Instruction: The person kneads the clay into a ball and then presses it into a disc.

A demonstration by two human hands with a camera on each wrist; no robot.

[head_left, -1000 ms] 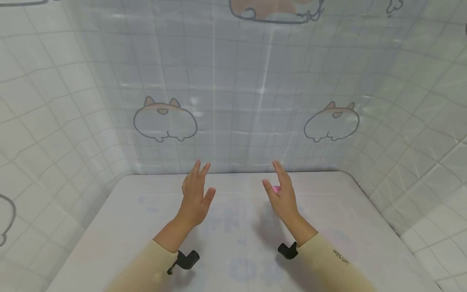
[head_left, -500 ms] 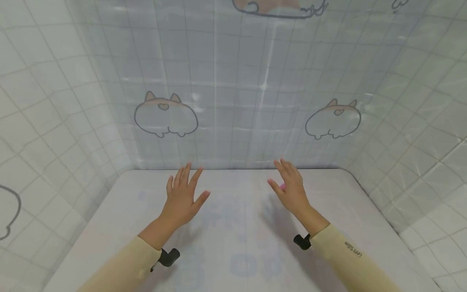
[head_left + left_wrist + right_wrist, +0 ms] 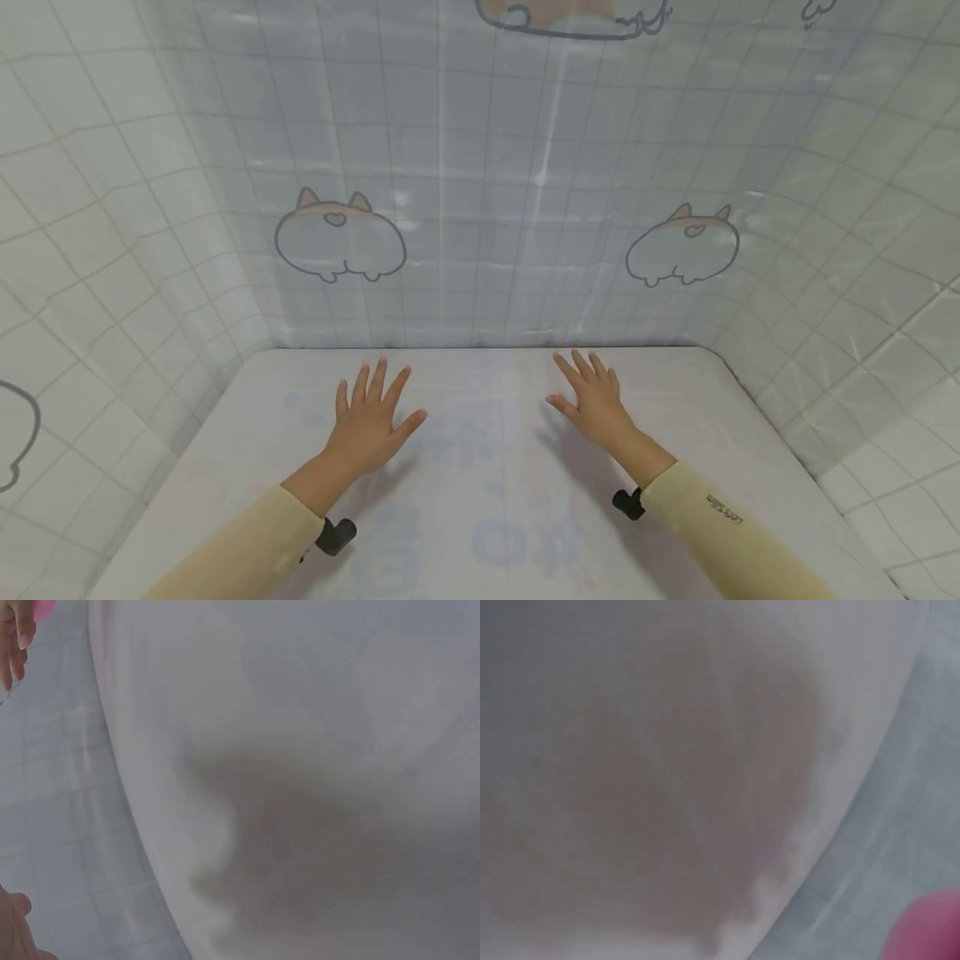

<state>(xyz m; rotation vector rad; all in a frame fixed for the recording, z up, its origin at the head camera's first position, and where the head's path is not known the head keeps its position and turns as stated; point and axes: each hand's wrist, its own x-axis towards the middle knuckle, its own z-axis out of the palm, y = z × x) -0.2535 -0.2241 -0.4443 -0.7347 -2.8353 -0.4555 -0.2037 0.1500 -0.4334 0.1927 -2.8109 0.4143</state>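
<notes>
My left hand [image 3: 365, 425] hovers palm down over the white table with its fingers spread, holding nothing. Opposite it, my right hand [image 3: 597, 407] also has straight, spread fingers, over the table's far right-centre part. A smooth pink rounded thing [image 3: 928, 930] fills the lower right corner of the right wrist view. The left wrist view shows the same pink [image 3: 45, 609] right beside the right hand [image 3: 13, 637]; in the head view that hand hides it. I cannot tell how it is held at the palm. Part of my left hand [image 3: 15, 930] enters that wrist view low down.
A white table [image 3: 480, 467] with faint pale-blue letter prints lies under both hands. Behind it hangs a tiled-pattern sheet [image 3: 480, 208] with cartoon corgi drawings [image 3: 341, 242], and similar sheets stand at both sides. Black wrist cameras [image 3: 335, 536] sit at both cuffs.
Both hands have moved apart and turned from facing palms to palms down, fingers spread. The pink thing, earlier visible between right thumb and index finger, is now hidden in the head view.
</notes>
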